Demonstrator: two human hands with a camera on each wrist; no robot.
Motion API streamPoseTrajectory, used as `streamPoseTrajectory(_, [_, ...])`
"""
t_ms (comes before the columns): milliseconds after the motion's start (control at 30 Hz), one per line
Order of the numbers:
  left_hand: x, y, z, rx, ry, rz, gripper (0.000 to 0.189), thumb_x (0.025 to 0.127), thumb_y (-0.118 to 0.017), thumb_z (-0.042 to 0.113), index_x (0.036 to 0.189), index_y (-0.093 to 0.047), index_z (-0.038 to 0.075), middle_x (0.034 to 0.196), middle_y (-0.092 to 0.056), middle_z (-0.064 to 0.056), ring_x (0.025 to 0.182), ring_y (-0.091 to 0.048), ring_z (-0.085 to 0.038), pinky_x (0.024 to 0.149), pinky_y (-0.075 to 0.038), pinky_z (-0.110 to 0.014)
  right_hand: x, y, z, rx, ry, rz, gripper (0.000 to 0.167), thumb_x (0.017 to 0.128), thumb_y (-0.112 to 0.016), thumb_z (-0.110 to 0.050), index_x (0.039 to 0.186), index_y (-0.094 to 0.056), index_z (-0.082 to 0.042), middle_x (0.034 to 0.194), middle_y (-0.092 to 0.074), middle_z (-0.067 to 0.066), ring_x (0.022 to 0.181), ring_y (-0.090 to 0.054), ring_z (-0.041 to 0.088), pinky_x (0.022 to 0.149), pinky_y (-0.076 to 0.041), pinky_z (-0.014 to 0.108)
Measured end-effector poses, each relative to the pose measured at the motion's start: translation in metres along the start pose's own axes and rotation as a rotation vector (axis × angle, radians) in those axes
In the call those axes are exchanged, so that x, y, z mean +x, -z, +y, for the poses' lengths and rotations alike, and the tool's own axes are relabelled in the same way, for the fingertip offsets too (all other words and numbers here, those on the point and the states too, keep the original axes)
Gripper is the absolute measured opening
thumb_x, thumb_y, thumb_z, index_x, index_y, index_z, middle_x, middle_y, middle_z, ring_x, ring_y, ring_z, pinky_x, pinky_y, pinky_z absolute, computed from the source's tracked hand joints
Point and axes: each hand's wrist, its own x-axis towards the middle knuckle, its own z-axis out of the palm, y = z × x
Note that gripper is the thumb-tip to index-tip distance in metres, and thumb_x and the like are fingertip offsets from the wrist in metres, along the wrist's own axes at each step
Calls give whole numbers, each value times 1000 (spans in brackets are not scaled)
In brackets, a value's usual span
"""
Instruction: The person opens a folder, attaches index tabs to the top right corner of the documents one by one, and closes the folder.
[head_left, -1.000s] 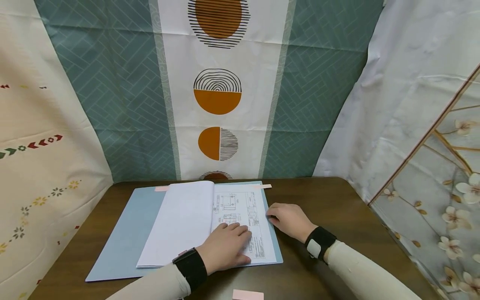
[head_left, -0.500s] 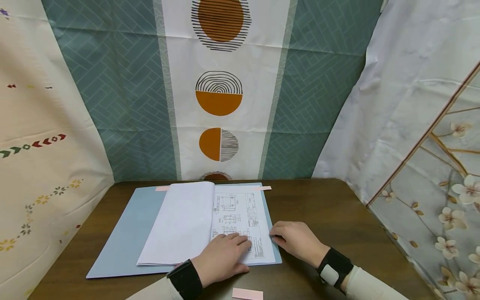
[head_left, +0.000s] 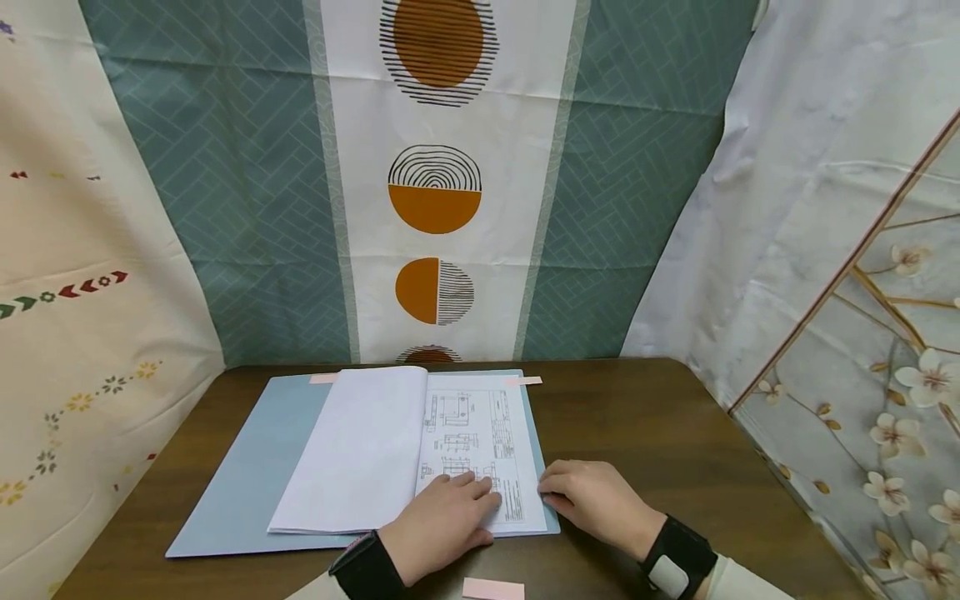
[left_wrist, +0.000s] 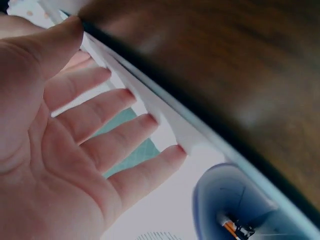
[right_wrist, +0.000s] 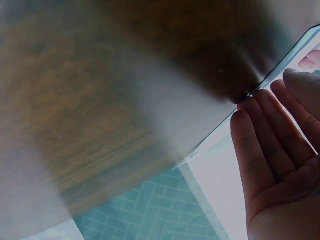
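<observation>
A light blue folder (head_left: 225, 492) lies open on the table with a stack of white sheets (head_left: 360, 450) in it. The right-hand page (head_left: 502, 408) carries printed technical drawings. My left hand (head_left: 444, 523) rests on the lower part of that page, fingers spread and nearly straight; the left wrist view shows its palm (left_wrist: 65, 150). At the folder's lower right edge, my right hand (head_left: 596, 500) touches the border with its fingertips. Its fingers look fairly straight in the right wrist view, where the palm (right_wrist: 290, 200) shows; whether they pinch any paper is hidden.
Pink paper strips stick out at the folder's top left (head_left: 323, 378) and top right (head_left: 529, 381). A small pink piece (head_left: 493, 589) lies at the near side of the brown wooden table (head_left: 630, 408). Patterned cloths (head_left: 435, 108) hang behind and at both sides.
My right hand has slid down along the folder's right edge toward me. The left hand has shifted slightly down the page, baring more of the drawings.
</observation>
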Motion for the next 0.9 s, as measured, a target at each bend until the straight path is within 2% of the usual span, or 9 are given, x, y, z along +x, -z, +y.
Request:
streamPoseTrajectory(167, [0, 1, 1, -9, 7, 1, 34, 101, -83, 39, 130, -75, 23, 132, -74, 4, 127, -69, -21, 99, -58, -45, -2, -1, -1, 4, -4, -13, 18, 93, -91, -13, 110, -87, -16, 110, -77, -7, 95, -73, 8, 86, -63, 32])
streamPoseTrajectory(367, [1, 1, 0, -45, 3, 6, 41, 96, -87, 46, 128, -76, 23, 125, -74, 7, 120, -70, -18, 96, -58, -42, -5, -1, -3, -1, 10, -4, 18, 90, -93, -12, 107, -88, -17, 108, -77, -6, 93, -72, 8, 85, -64, 32])
streamPoseTrajectory(667, [3, -1, 0, -6, 1, 21, 34, 96, -87, 45, 122, -77, 24, 119, -74, 8, 114, -70, -15, 92, -58, -40, -4, -1, -2, 7, -28, -20, 17, 92, -92, -14, 108, -89, -19, 108, -76, -8, 92, -71, 8, 87, -63, 33])
streamPoseTrajectory(900, [2, -2, 1, -7, -1, 19, 32, 98, -85, 43, 123, -77, 24, 124, -75, 6, 118, -70, -16, 96, -58, -41, -7, -1, -4, 10, -2, 0, 17, 91, -92, -11, 105, -88, -19, 101, -73, -10, 86, -66, 4, 80, -61, 28])
